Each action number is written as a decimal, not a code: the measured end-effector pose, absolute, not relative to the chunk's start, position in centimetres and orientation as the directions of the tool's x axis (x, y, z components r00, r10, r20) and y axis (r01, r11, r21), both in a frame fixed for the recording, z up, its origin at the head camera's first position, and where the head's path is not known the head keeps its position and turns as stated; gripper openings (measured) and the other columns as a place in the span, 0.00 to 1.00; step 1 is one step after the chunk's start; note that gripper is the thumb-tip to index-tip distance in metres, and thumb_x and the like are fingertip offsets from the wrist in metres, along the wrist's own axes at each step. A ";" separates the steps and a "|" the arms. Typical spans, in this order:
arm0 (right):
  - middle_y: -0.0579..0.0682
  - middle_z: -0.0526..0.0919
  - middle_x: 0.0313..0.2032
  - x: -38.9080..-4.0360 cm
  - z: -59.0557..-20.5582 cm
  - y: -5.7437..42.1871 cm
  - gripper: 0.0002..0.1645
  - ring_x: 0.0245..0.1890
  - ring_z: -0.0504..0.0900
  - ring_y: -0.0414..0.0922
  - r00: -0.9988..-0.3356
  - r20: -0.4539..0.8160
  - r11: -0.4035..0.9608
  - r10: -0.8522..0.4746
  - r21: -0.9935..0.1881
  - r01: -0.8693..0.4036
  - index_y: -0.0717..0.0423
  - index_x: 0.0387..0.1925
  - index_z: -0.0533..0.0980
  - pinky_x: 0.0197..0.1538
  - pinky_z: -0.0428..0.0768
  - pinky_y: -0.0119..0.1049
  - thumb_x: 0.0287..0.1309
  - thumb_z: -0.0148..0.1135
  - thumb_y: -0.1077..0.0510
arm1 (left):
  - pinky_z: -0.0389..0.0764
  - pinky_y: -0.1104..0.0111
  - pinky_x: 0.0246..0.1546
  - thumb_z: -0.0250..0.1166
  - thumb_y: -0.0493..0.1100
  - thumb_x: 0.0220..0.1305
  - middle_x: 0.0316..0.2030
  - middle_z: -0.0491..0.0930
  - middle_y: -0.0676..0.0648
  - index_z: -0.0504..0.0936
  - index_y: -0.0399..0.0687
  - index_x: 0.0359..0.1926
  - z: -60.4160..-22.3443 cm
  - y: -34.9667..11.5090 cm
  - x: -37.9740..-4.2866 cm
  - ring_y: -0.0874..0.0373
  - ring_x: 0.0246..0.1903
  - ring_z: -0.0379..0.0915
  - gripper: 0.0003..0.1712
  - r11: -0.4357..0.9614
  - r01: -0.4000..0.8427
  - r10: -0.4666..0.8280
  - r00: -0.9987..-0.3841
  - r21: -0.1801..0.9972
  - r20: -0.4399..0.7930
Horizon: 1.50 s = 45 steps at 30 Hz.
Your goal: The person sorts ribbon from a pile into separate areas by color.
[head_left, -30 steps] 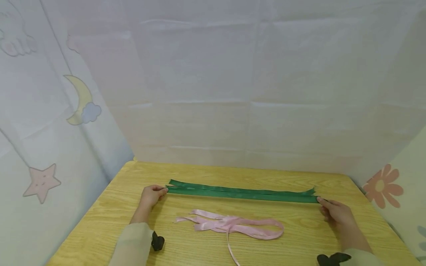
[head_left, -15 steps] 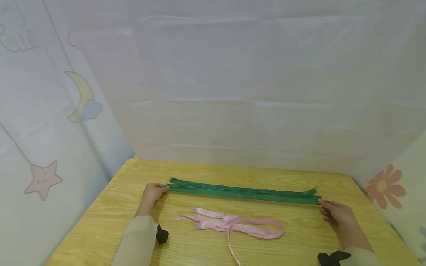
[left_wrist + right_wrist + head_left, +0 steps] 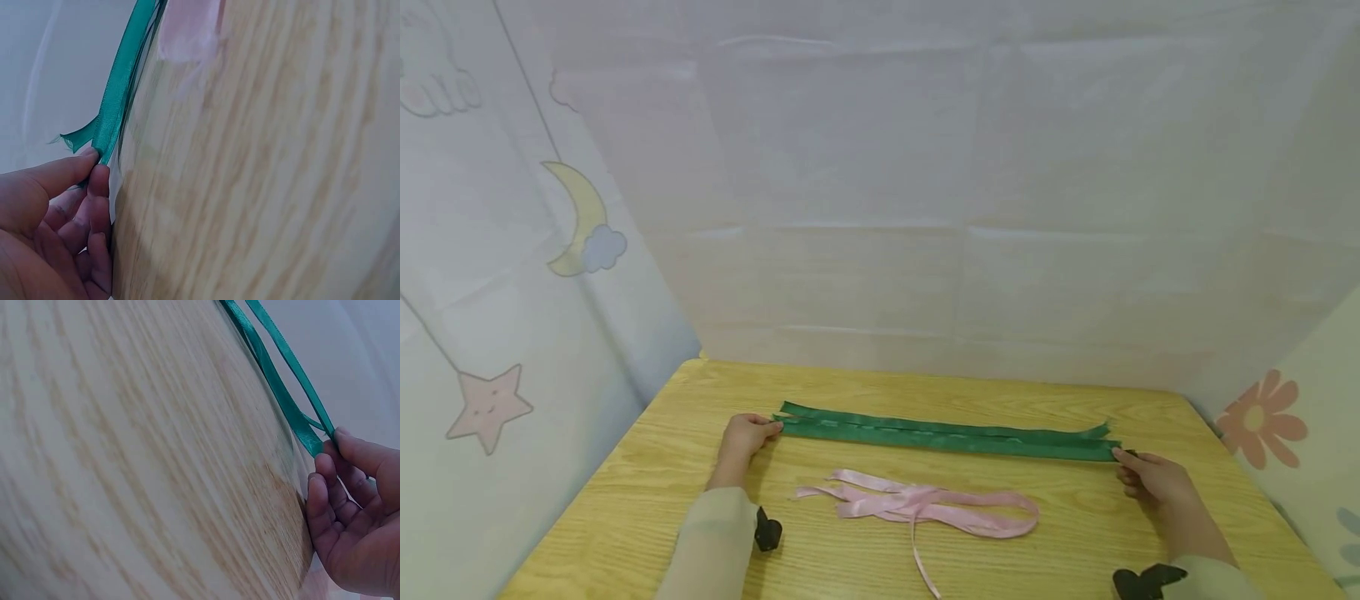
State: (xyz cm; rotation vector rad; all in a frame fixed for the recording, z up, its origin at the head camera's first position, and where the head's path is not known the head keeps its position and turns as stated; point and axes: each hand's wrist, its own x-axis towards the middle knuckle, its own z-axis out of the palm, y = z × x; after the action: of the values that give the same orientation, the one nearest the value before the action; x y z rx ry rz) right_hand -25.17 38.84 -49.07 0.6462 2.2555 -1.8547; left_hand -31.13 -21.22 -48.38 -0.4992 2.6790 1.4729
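A long green ribbon [image 3: 940, 442] stretches from side to side across the back half of the table, in lengths lying along one another. At its left end, my left hand [image 3: 747, 435] pinches the front length between thumb and fingers, while a frayed tail [image 3: 80, 134] sticks out above the thumb in the left wrist view. My right hand [image 3: 1161, 482] pinches the opposite end; the right wrist view has green strands [image 3: 290, 403] running up from those fingertips. In front of the green ribbon lies a looped pink ribbon [image 3: 917, 497], touched by neither hand.
The wood-grain table [image 3: 850, 562] ends at a pale hanging backdrop [image 3: 865, 283] behind. Patterned side panels [image 3: 542, 333] flank it. One thin pink tail trails toward the front edge. Each sleeve carries a black device [image 3: 767, 530] at the wrist.
My left forearm has shifted slightly to the right and forward. Both hands keep pinching the green ribbon's ends, and the pink ribbon stays in place.
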 end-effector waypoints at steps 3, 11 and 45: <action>0.43 0.80 0.23 -25.2 -49.1 38.8 0.47 0.24 0.79 0.37 -0.897 -0.377 0.138 0.233 -0.900 0.414 0.79 0.62 0.53 0.31 0.79 0.32 0.59 0.60 0.47 | 0.68 0.63 0.33 0.66 0.46 0.58 0.28 0.79 0.48 0.81 0.38 0.36 -48.4 -21.1 -31.2 0.53 0.31 0.70 0.14 0.529 -0.317 -0.268 -0.942 0.787 -0.199; 0.43 0.80 0.22 -25.2 -49.0 38.8 0.21 0.22 0.79 0.37 -0.899 -0.371 0.171 0.234 -0.894 0.414 0.63 0.36 0.74 0.30 0.79 0.32 0.58 0.60 0.46 | 0.69 0.59 0.37 0.65 0.48 0.58 0.28 0.80 0.48 0.81 0.42 0.32 -48.3 -21.1 -31.2 0.51 0.35 0.72 0.13 0.582 -0.333 -0.280 -0.939 0.742 -0.201; 0.41 0.78 0.21 -25.6 -49.4 38.3 0.59 0.22 0.75 0.34 -0.901 -0.318 0.329 0.296 -0.851 0.408 0.82 0.63 0.47 0.28 0.77 0.31 0.54 0.58 0.35 | 0.64 0.62 0.28 0.64 0.52 0.59 0.22 0.78 0.52 0.80 0.47 0.27 -48.4 -20.8 -31.1 0.56 0.24 0.67 0.14 0.659 -0.356 -0.286 -0.933 0.663 -0.217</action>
State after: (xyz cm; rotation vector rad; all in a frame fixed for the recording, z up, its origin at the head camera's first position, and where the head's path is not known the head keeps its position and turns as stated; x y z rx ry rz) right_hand -25.59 38.31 -49.43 0.6583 2.4742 -1.6337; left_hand -31.13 -20.80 -48.41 -0.5382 2.7755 1.1391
